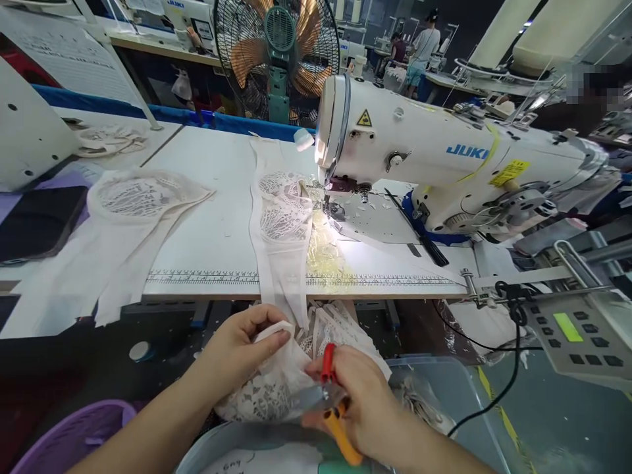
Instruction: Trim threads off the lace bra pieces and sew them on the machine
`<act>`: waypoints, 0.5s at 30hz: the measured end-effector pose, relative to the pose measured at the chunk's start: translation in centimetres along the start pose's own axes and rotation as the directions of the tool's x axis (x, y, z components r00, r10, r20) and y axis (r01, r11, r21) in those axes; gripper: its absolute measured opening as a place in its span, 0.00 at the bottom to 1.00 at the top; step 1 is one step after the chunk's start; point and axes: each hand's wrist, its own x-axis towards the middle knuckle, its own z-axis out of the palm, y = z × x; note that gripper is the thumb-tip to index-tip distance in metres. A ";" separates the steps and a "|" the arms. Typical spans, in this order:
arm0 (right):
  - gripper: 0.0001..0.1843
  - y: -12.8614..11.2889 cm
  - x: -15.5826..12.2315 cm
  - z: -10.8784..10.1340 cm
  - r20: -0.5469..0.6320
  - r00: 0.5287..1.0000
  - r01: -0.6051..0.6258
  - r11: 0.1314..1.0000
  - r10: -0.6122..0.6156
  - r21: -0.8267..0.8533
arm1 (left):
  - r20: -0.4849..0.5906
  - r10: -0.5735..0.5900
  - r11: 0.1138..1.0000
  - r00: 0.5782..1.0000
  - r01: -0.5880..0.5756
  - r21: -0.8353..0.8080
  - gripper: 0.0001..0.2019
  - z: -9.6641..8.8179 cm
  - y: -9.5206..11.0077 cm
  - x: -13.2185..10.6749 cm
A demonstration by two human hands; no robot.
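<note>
My left hand (237, 352) pinches a white lace garment piece (269, 388) below the table's front edge. My right hand (365, 401) is closed around small thread snips (332, 395) with red and orange handles, their blades at the lace. A chain of joined white lace pieces (281, 217) runs from my hands up over the table edge to the needle of the white Juki sewing machine (444, 158).
A stack of lace cups with straps (138, 204) lies on the table's left. A dark phone (37, 220) is at far left. A purple basket (74, 438), a grey tub (237, 447) and a clear bin (444, 395) sit below. A control panel (577, 336) is at right, a fan (279, 46) behind.
</note>
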 end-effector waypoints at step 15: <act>0.08 -0.7 -2.2 -0.2 0.109 0.980 0.176 0.983 -0.169 -0.053 | 0.131 -0.194 0.835 0.972 0.234 -0.498 0.16 -4.0 -0.8 -2.8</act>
